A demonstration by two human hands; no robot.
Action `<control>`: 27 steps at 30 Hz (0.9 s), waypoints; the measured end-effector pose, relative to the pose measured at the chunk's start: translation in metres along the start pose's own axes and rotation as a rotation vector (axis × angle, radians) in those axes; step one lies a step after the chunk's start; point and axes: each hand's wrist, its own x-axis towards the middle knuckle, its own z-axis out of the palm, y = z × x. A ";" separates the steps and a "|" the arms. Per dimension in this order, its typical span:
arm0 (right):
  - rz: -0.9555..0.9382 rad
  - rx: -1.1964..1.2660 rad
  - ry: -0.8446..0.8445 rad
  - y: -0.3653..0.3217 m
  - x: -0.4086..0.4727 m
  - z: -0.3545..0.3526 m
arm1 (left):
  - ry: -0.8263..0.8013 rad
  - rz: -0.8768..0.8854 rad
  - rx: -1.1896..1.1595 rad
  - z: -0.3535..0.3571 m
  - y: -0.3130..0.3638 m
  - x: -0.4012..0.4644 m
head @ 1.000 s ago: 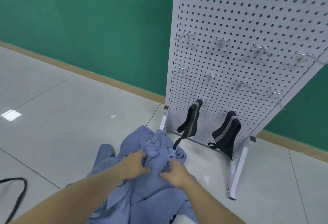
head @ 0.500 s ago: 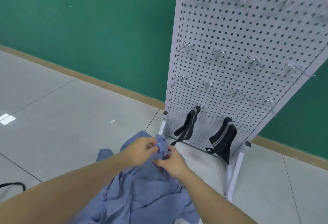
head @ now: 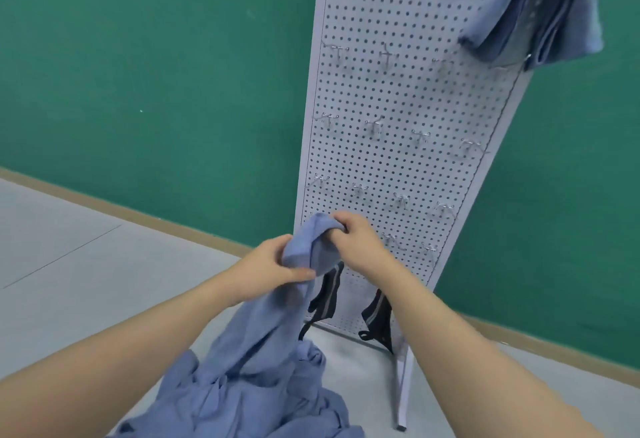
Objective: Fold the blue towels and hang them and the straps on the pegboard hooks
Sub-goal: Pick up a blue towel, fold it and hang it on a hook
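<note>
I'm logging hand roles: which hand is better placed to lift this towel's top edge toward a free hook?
Probably the right hand: it pinches the blue towel at its highest point, nearest the pegboard. The left hand grips lower.

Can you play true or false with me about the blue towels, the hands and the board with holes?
1. Both hands hold one blue towel. True: the left hand and the right hand each keep a grip on the lifted towel.
2. The pegboard has nothing hanging on it. False: a folded blue towel hangs near the top right, and two dark straps hang low.
3. More blue towels lie in a pile on the floor. True.
4. The wall behind is red. False: the wall is green.
</note>
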 end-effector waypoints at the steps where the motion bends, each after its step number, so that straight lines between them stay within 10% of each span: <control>1: -0.015 0.010 0.037 -0.012 -0.004 -0.010 | 0.003 0.002 0.012 0.004 0.006 -0.005; 7: -0.086 0.145 0.211 -0.058 -0.045 -0.047 | 0.216 0.039 -0.024 0.015 0.059 -0.023; 13: 0.161 0.352 0.012 -0.021 -0.117 -0.033 | 0.153 0.108 -0.374 0.028 0.126 -0.041; 22: 0.070 0.422 0.122 -0.029 -0.142 -0.036 | -0.063 -0.001 -0.169 0.068 0.093 -0.085; 27: 0.162 0.333 0.188 -0.022 -0.145 -0.034 | 0.080 -0.035 -0.069 0.075 0.096 -0.093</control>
